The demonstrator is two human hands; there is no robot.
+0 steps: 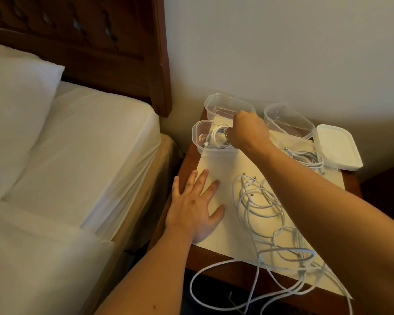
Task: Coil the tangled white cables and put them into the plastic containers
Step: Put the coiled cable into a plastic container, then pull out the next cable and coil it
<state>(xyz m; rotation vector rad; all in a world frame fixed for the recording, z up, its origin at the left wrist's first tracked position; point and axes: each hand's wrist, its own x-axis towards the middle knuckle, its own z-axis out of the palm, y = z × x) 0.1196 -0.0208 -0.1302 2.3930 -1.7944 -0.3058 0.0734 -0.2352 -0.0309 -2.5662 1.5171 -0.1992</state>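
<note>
My right hand [248,133] reaches across the bedside table and grips a coiled white cable [216,137] inside the near-left clear plastic container [197,135]. My left hand [195,208] lies flat, fingers spread, on the white sheet [216,162] covering the table. A tangle of white cables [266,214] sprawls over the sheet to the right of that hand, with loops hanging off the front edge. Another coiled cable [307,158] sits in a clear container partly hidden behind my right forearm.
Two more clear containers stand at the back by the wall, one at back left [228,104] and one at back right [287,119]. A stack of white lids [338,148] sits at the far right. The bed [77,155] borders the table on the left.
</note>
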